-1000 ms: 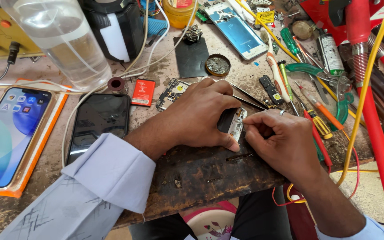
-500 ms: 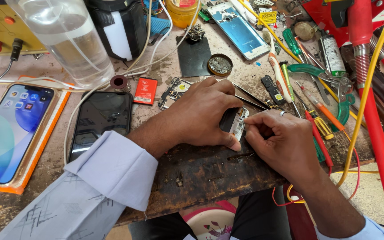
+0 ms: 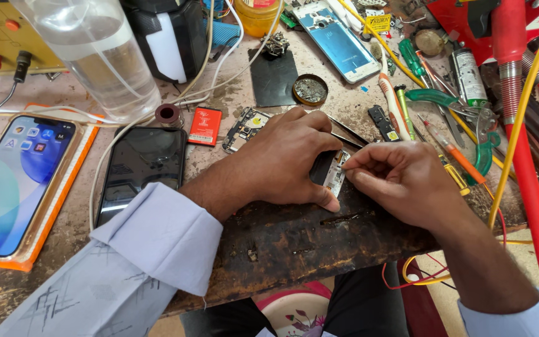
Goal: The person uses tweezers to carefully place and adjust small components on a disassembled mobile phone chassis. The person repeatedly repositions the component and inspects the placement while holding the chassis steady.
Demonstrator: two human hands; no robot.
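Head view: your left hand [image 3: 282, 159] lies over a small dark phone part with a white inner panel [image 3: 332, 173], its fingers closed around the part and pressing it onto the worn, scorched wooden table [image 3: 294, 240]. Your right hand [image 3: 400, 184] sits just right of that part, its fingers pinched narrow at the part's top edge. A black phone with a dark screen [image 3: 138, 171] lies left of the part, a round metal tin [image 3: 310, 89] beyond it.
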